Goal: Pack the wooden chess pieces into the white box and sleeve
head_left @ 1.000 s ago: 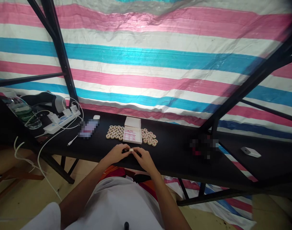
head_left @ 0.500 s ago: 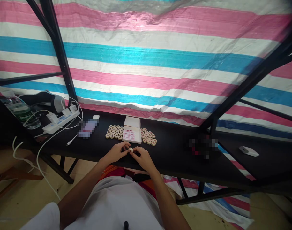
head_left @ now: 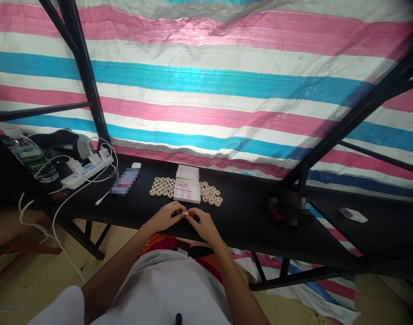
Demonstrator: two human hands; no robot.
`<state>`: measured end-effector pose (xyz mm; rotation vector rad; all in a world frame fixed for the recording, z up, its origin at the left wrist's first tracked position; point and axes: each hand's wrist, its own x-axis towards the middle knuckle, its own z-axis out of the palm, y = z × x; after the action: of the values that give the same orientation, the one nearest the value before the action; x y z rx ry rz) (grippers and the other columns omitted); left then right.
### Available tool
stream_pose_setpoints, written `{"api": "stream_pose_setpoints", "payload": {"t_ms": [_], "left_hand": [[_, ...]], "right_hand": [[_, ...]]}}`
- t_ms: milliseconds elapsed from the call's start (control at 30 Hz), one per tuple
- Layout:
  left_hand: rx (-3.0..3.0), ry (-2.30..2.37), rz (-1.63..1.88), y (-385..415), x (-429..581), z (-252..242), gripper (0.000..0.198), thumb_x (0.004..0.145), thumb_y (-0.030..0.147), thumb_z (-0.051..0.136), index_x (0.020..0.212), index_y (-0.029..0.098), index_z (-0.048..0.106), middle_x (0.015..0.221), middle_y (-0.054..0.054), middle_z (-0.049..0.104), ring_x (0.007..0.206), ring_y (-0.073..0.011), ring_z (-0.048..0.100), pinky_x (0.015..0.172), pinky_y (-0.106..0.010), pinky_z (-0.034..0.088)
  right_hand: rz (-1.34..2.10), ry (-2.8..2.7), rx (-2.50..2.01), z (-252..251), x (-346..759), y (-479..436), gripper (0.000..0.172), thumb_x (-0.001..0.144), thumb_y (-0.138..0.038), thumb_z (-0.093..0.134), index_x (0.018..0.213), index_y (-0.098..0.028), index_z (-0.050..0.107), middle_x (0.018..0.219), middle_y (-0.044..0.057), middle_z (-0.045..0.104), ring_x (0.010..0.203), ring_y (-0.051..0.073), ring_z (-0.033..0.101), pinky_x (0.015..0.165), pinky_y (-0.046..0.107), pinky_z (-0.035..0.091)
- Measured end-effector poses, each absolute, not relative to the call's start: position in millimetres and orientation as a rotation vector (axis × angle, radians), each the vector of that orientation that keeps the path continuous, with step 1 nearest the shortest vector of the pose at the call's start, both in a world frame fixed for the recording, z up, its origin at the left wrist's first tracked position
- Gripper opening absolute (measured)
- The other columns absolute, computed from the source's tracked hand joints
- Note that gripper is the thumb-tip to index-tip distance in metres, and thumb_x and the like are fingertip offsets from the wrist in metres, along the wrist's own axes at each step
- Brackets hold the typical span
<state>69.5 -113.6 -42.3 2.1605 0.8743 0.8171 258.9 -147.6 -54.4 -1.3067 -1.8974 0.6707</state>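
Left hand: my left hand point(head_left: 165, 215) pinches one side of a small round chess piece point(head_left: 185, 213), fingers curled, so I can turn it.
Right hand: my right hand point(head_left: 202, 222) closes on the opposite side, fingertips meeting the left's; both share the piece just above the black table point(head_left: 247, 216) near its front edge.
At 12 o'clock: a white box point(head_left: 187, 190) with red lines, its lid point(head_left: 187, 172) behind it.
At 11 and 1 o'clock: chess pieces point(head_left: 162, 186) laid flat on either side of the box, within reach.
At 10 o'clock: power strip point(head_left: 86, 173), cables, water bottle point(head_left: 30, 155), kept well apart.
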Motion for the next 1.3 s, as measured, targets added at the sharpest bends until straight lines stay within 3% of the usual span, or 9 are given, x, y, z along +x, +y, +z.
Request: {"api": "stream_pose_setpoints", "payload": {"t_ms": [167, 367, 667, 867, 1000, 1167, 1300], "left_hand": [[2.088, 0.973, 0.760, -111.7, 71.4, -43.3, 0.021, 0.082, 0.030, 0.055, 0.100, 0.019, 0.060, 0.094, -0.002, 0.064, 0.081, -0.0145, 0.056, 0.071, -0.024, 0.045], [2.107, 0.867, 0.765, -112.3, 67.9, -37.3, 0.027, 0.087, 0.026, 0.049, 0.108, 0.019, 0.063, 0.100, -0.005, 0.063, 0.084, -0.0142, 0.057, 0.078, -0.025, 0.045], [2.126, 0.900, 0.722, -115.3, 68.2, -36.8, 0.027, 0.088, 0.028, 0.048, 0.111, 0.019, 0.059, 0.094, -0.003, 0.063, 0.082, -0.0141, 0.057, 0.075, -0.024, 0.044], [2.129, 1.015, 0.719, -113.5, 70.9, -43.6, 0.022, 0.076, 0.031, 0.064, 0.093, 0.019, 0.059, 0.086, 0.000, 0.062, 0.079, -0.0147, 0.056, 0.070, -0.025, 0.043], [2.125, 1.022, 0.714, -112.1, 71.1, -46.2, 0.019, 0.077, 0.029, 0.062, 0.092, 0.018, 0.060, 0.087, -0.001, 0.063, 0.080, -0.0151, 0.056, 0.072, -0.025, 0.044], [2.122, 0.962, 0.741, -112.1, 70.1, -41.5, 0.026, 0.085, 0.024, 0.051, 0.109, 0.018, 0.060, 0.105, -0.006, 0.063, 0.085, -0.0150, 0.058, 0.077, -0.026, 0.046], [2.168, 0.924, 0.761, -111.2, 70.1, -40.6, 0.028, 0.088, 0.023, 0.048, 0.112, 0.018, 0.061, 0.107, -0.007, 0.064, 0.092, -0.0168, 0.058, 0.083, -0.028, 0.046]], "right_hand": [[0.812, -1.773, -1.278, -53.0, 259.3, -147.9, 0.028, 0.086, -0.044, 0.049, 0.091, -0.020, 0.062, 0.084, 0.003, 0.069, 0.075, 0.016, 0.063, 0.068, 0.026, 0.047], [0.649, -1.914, -1.346, -52.0, 256.6, -147.2, 0.019, 0.082, -0.037, 0.055, 0.084, -0.021, 0.065, 0.076, 0.002, 0.066, 0.071, 0.016, 0.057, 0.067, 0.028, 0.044], [0.824, -1.804, -1.288, -51.1, 257.4, -147.9, 0.029, 0.084, -0.042, 0.052, 0.103, -0.021, 0.057, 0.079, 0.002, 0.070, 0.067, 0.015, 0.060, 0.064, 0.027, 0.044], [0.823, -1.695, -1.318, -55.8, 258.7, -144.9, 0.028, 0.083, -0.047, 0.052, 0.089, -0.020, 0.057, 0.074, 0.002, 0.069, 0.068, 0.016, 0.062, 0.060, 0.025, 0.043], [0.818, -1.726, -1.324, -55.4, 257.2, -144.5, 0.029, 0.082, -0.049, 0.052, 0.082, -0.020, 0.057, 0.072, 0.001, 0.068, 0.065, 0.015, 0.061, 0.057, 0.025, 0.042], [0.785, -1.797, -1.327, -55.3, 257.4, -145.0, 0.020, 0.079, -0.041, 0.058, 0.078, -0.020, 0.058, 0.069, -0.001, 0.065, 0.062, 0.014, 0.057, 0.058, 0.024, 0.041], [0.658, -1.854, -1.350, -58.2, 257.8, -142.4, 0.015, 0.079, -0.035, 0.056, 0.074, -0.021, 0.058, 0.072, 0.000, 0.061, 0.064, 0.014, 0.054, 0.061, 0.026, 0.041]]}}
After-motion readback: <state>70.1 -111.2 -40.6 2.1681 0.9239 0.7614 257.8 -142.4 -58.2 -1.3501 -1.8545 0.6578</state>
